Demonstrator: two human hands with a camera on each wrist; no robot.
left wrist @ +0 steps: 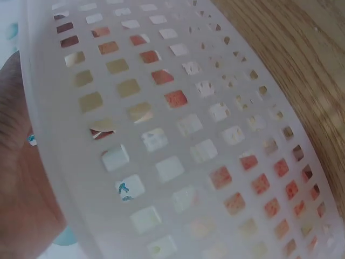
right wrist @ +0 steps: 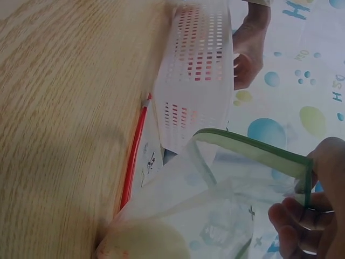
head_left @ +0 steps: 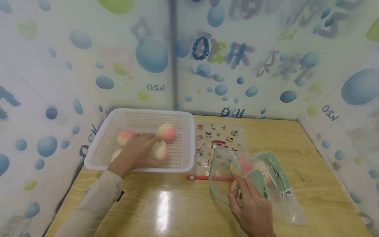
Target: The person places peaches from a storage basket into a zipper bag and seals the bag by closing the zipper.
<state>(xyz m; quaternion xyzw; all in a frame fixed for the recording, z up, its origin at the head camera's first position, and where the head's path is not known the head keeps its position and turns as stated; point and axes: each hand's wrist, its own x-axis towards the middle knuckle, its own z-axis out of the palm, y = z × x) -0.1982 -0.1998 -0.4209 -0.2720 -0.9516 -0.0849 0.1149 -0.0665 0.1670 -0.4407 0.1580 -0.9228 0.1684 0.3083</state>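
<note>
My left hand (head_left: pixel 140 149) reaches down into a white plastic basket (head_left: pixel 189 141), its fingers and thumb spread about a cream-and-pink peach (head_left: pixel 160 150). I cannot tell whether the fingers grip that peach. Close by in the basket lie a speckled pink peach (head_left: pixel 167 132) and another peach (head_left: pixel 124 136); one more is partly hidden by the wrist. At the right, my right hand (head_left: pixel 251 205) pinches the mouth of a clear zip bag (right wrist: pixel 215 205) by its green zip edge (right wrist: pixel 253 144). Several peaches (head_left: pixel 244 165) sit inside that bag, behind its green cartoon print.
A second clear bag (head_left: pixel 204 141), printed with small cartoon figures and edged with a red slider strip (head_left: pixel 201 177), lies flat between the basket and the green-edged bag, partly under the latter. The wooden table (head_left: pixel 142 204) meets a patterned wall (head_left: pixel 251 65) at the back.
</note>
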